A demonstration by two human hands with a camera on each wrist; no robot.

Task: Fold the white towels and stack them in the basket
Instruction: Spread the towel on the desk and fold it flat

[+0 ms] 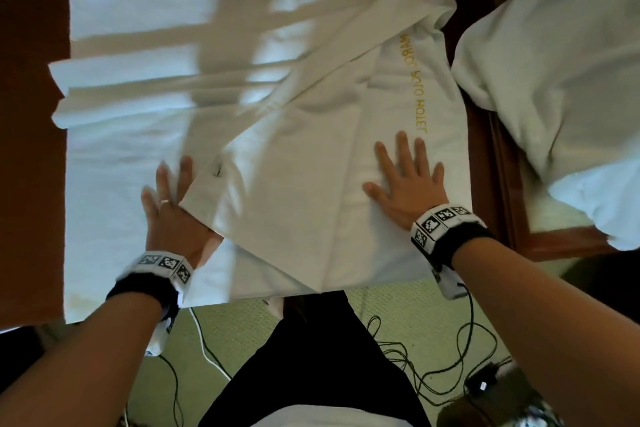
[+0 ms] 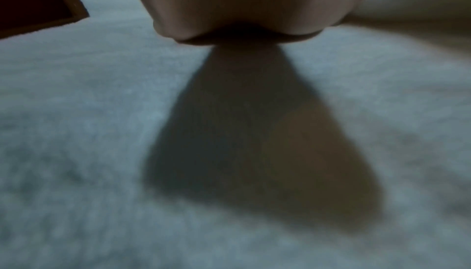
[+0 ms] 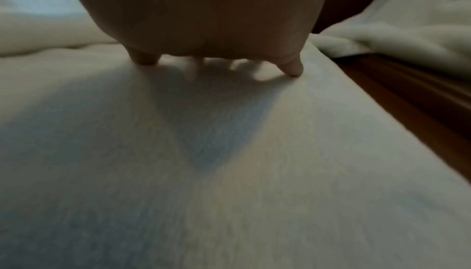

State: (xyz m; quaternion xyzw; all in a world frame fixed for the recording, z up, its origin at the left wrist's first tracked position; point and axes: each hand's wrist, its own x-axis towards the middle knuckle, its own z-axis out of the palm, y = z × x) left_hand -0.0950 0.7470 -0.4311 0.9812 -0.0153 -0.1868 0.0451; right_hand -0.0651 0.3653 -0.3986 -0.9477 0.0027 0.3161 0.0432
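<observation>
On the tabletop (image 1: 31,149), right hand (image 1: 405,180) fingers (image 1: 401,149) splayed flat, pressing the folded flap of the white towel (image 1: 311,156). Left hand (image 1: 169,208) flat too, fingertips tucked under the flap's edge. More white towels (image 1: 561,80) heaped to the right.

Gold stitched "MARCO POLO HOTEL" along the white towel (image 1: 398,87)

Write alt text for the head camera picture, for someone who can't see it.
Two hands press flat on a white towel spread over a dark wooden table: the left hand beside a folded-over flap, the right hand near gold lettering. More white towels lie heaped at right.
</observation>
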